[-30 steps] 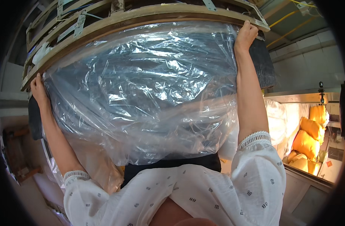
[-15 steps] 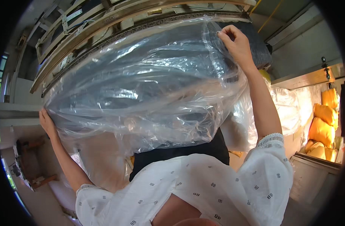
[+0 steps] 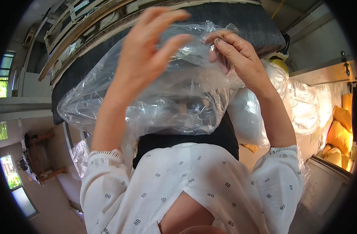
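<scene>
A large clear plastic bag (image 3: 178, 105) lies crumpled over the near side of a dark padded table (image 3: 240, 19) and hangs toward my waist. My right hand (image 3: 237, 52) pinches the bag's far right edge, fingers and thumb closed on the film. Above the bag's upper left part is my left hand (image 3: 151, 43), slightly blurred, its fingers and thumb spread with nothing between them. The bag's far edge passes partly behind this hand and forearm.
A wooden frame (image 3: 88, 33) runs along the table's far left side. To the right stand filled clear plastic bags (image 3: 303, 105), a wooden ledge (image 3: 318, 74) and yellow-orange bundles (image 3: 336, 132). A window (image 3: 14, 175) lies at the far left.
My left hand has let go of the bag's left corner and moved up and right toward my right hand. The plastic has drawn in, baring more of the dark table.
</scene>
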`<state>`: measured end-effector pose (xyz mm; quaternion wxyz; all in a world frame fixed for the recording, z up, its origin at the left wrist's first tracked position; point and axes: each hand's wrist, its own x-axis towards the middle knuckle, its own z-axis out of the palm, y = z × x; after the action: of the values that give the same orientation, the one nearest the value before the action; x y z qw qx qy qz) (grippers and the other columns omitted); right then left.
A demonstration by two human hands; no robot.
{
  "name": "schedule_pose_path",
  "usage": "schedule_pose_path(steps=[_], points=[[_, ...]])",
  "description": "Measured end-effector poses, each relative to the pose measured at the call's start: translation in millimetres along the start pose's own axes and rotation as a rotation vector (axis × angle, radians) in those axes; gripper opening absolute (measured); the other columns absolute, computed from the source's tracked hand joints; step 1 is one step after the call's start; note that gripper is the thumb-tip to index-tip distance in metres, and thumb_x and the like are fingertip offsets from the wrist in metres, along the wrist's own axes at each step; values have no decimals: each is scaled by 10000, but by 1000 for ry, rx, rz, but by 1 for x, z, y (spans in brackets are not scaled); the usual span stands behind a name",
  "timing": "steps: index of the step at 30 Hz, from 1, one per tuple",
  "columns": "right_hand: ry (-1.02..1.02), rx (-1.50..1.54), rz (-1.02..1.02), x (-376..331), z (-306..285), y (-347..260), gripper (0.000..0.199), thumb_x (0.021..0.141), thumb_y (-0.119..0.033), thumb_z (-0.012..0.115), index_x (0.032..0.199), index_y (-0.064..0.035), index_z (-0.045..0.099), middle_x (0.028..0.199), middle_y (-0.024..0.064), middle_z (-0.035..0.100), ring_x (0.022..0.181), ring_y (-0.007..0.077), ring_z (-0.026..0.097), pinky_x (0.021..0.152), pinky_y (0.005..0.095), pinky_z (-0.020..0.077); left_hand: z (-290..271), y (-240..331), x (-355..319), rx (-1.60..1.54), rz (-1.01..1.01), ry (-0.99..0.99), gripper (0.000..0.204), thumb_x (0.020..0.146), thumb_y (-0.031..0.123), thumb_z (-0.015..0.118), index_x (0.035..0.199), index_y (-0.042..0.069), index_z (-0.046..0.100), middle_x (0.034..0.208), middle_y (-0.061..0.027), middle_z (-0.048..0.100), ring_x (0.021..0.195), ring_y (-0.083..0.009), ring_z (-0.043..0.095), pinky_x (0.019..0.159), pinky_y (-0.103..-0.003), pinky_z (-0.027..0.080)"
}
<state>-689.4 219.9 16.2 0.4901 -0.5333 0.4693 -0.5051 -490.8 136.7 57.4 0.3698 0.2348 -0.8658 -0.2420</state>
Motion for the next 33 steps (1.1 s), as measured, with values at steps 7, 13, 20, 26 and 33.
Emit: schedule_pose_path(steps=[7, 13, 20, 26, 33], points=[[35, -110, -91, -24, 24, -1, 292, 904, -100, 412, 1168, -3, 493, 841, 60, 613, 622, 94, 510, 603, 222, 441, 26, -1, -2, -86, 111, -97, 254, 730, -49, 653, 967, 28, 603, 867, -35, 588, 768, -123, 576, 682, -235, 468], [-88, -36, -119, -29, 37, 18, 396, 863, -206, 542, 1206, -22, 468, 967, 57, 607, 733, 107, 543, 654, 235, 449, 33, 5, -31, 18, 74, 78, 246, 686, -52, 649, 903, 55, 607, 856, -67, 604, 760, -190, 615, 665, -281, 486], [166, 964, 142, 11, 30, 65, 158, 887, -253, 536, 892, -96, 549, 828, 37, 596, 739, 149, 568, 689, 297, 472, 10, 16, -126, 61, 316, 322, 97, 808, -5, 548, 905, -5, 554, 893, -177, 615, 867, -298, 614, 781, -371, 495], [790, 1144, 59, -22, -19, 82, 135, 892, -234, 487, 868, -111, 536, 764, 36, 578, 692, 168, 571, 590, 299, 477, -211, -35, -165, 864, 483, 977, 226, 898, 194, 496, 1001, -6, 518, 956, -133, 586, 844, -241, 572, 773, -370, 455], [1254, 424, -999, -65, -116, -102, 217, 923, -284, 505, 930, -71, 546, 937, 10, 521, 833, 83, 473, 729, 268, 388, -171, -192, -174, 222, 94, 743, 252, 901, 199, 490, 1058, 1, 503, 979, -111, 568, 872, -215, 555, 786, -353, 451]])
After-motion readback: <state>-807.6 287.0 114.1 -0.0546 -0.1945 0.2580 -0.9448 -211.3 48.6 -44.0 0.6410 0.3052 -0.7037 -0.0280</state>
